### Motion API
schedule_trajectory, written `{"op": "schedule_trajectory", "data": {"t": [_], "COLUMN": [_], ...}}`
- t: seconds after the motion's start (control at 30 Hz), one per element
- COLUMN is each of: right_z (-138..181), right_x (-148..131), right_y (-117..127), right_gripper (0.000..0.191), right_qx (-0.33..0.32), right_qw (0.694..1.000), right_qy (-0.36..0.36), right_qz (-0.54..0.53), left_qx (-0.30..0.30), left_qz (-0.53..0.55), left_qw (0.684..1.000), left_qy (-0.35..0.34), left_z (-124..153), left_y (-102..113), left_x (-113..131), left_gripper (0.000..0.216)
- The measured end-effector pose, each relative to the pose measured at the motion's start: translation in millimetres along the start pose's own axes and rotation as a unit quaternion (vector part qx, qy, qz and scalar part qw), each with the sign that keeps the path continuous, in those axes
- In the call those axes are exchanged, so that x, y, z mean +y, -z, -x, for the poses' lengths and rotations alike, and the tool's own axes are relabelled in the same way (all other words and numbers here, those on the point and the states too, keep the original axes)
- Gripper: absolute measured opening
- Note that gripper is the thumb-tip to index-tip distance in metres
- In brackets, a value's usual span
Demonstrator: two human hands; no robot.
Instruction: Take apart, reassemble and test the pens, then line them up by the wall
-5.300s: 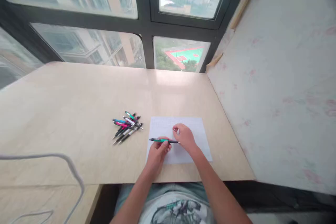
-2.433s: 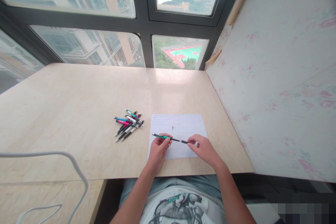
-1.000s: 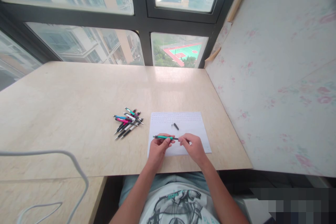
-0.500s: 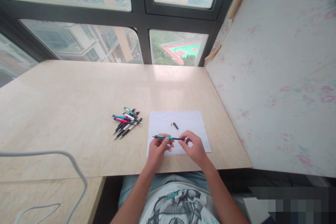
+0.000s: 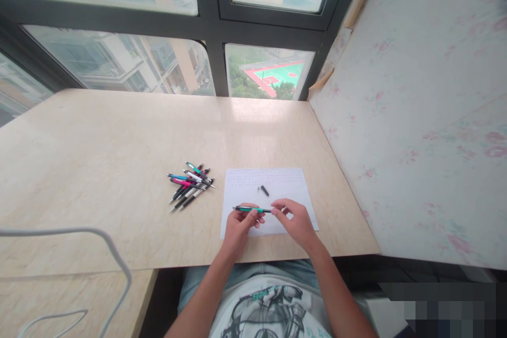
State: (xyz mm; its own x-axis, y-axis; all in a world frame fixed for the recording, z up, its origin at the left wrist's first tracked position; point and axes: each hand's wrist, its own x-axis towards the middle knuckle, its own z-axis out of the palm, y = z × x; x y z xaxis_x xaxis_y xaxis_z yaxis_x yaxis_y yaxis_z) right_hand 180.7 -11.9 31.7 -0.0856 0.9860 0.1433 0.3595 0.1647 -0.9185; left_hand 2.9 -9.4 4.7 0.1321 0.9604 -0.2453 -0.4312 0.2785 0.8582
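A green and black pen (image 5: pixel 252 210) lies level across my hands above a sheet of paper (image 5: pixel 237 190). My left hand (image 5: pixel 240 224) is closed around its green barrel. The thumb and fingertips of my right hand (image 5: pixel 293 219) pinch the pen's thin dark right end. A short black tube (image 5: pixel 265 190), perhaps the pen's grip sleeve, rests on the paper just beyond the pen. Beside it lies a tiny metallic piece (image 5: pixel 259 188), too small to make out. Handwritten lines run along the paper's far edge.
Left of the paper, a pile of several pens (image 5: pixel 192 185) lies on the wooden desk (image 5: pixel 119 169). A grey cable (image 5: pixel 119 259) loops over the near left. A floral wall (image 5: pixel 415 142) borders the right side, and windows (image 5: pixel 273 74) stand at the back.
The pen has shifted slightly right within my left hand, and less of its thin end shows. My right fingers stay at that end, now a little closer to my left hand.
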Motion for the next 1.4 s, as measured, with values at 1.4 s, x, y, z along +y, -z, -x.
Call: {"op": "schedule_trajectory", "data": {"t": [1.4], "right_z": [1.1], "right_x": [1.5], "right_y": [0.3], "right_gripper": [0.017], "right_qx": [0.025], "right_qw": [0.998], "right_qy": [-0.046], "right_qz": [0.018], "left_qx": [0.022], "left_qz": [0.070], "left_qw": [0.997], "left_qy": [0.027], "left_z": [-4.1], "left_y": [1.9], "left_x": [3.4], "left_gripper": [0.026]}}
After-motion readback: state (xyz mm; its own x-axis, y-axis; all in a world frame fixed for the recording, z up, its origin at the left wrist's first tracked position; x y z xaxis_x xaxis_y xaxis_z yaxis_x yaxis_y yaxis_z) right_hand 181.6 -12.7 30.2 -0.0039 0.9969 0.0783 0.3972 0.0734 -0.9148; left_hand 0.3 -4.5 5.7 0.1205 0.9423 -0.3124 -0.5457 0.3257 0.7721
